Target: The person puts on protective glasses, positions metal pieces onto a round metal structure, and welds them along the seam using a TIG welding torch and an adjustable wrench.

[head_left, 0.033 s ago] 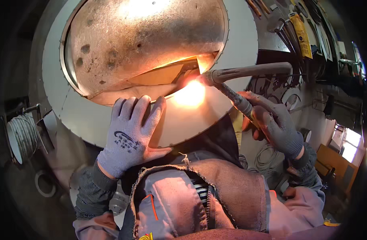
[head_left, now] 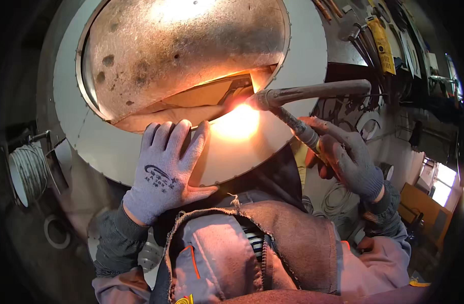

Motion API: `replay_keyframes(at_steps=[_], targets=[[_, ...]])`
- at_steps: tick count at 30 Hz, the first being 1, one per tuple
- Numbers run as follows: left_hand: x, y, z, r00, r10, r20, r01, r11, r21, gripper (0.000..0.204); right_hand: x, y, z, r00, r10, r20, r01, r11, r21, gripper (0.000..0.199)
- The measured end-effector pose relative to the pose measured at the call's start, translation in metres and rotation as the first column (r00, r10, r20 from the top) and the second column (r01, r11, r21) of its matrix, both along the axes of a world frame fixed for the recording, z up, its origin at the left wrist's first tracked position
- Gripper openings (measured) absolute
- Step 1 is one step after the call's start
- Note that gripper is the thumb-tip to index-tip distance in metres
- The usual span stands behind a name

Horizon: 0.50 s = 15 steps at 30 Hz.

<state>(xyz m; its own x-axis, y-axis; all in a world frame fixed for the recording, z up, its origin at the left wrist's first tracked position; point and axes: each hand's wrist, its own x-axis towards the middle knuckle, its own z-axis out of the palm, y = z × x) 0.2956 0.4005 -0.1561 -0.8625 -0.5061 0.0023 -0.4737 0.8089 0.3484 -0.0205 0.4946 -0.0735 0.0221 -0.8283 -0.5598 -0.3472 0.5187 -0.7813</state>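
Resting the left hand (head_left: 163, 169), spreading its fingers (head_left: 160, 139) apart, on the near side of the white ring (head_left: 219, 162) beneath it, ideally bracing clear of the bright glow (head_left: 237, 121) at the inner edge. Aiming the torch (head_left: 313, 92) toward that edge, clamping the right hand (head_left: 351, 159) around the handle (head_left: 304, 133), best holding a small, even gap.

L glove (head_left: 158, 175) lt grey, dk print, at near edge of off-wht ring (head_left: 70, 76). R glove (head_left: 361, 162) grey. Torch (head_left: 318, 92) grey-brn. Cuffs (head_left: 118, 240) dk, striped.
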Motion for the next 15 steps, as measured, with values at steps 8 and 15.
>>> replay_keyframes(at_steps=[8, 15], targets=[[0.007, 0.001, -0.011, 1.000, 0.004, -0.016, -0.006, 0.996, -0.085, 0.117, 0.016, 0.005, -0.005, 1.000, 0.008, 0.015, -0.008, 1.000, -0.019, 0.048], [0.002, 0.000, 0.002, 1.000, 0.001, 0.029, -0.001, 1.000, 0.016, 0.109, 0.029, 0.012, 0.002, 0.992, -0.109, 0.068, 0.108, 0.994, 0.028, 0.050]])
